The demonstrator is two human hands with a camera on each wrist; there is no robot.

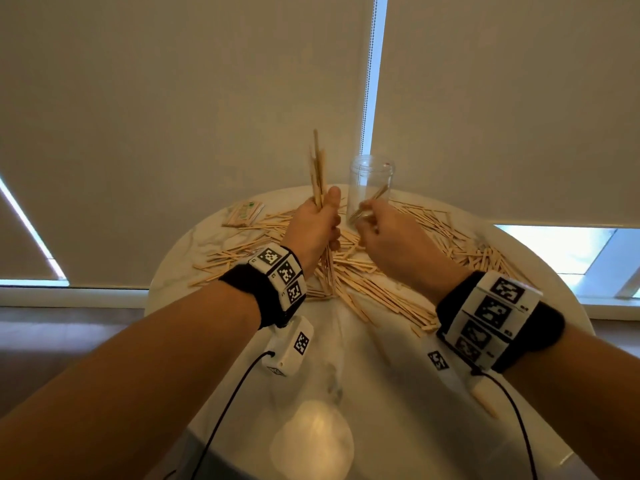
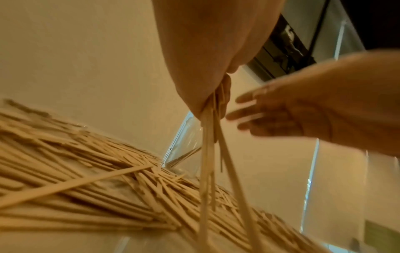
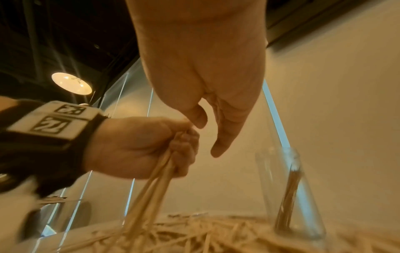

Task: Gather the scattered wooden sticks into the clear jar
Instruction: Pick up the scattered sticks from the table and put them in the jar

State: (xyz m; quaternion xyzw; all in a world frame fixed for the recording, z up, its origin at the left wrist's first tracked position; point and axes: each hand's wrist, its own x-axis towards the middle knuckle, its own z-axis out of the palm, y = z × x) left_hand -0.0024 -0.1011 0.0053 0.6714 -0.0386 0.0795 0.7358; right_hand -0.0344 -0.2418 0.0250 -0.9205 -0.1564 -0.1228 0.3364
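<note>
Left hand (image 1: 313,225) fisted round an upright bundle of sticks (image 1: 318,171). Right hand (image 1: 384,230) fingers loose, spread, holding nothing, just beside clear jar (image 1: 370,185) at 12 o'clock on counter (image 1: 391,358); few sticks inside. Loose sticks (image 1: 398,289) scattered mid-counter, 9 to 3 o'clock.

A: Sticks?
B: Wooden sticks (image 1: 377,282) pale, flat, scattered in a dense crisscross pile across the table. One bundle (image 1: 318,168) upright above the pile.
A: Jar?
B: Clear jar (image 1: 370,188) upright behind the pile, a few sticks leaning inside.
</note>
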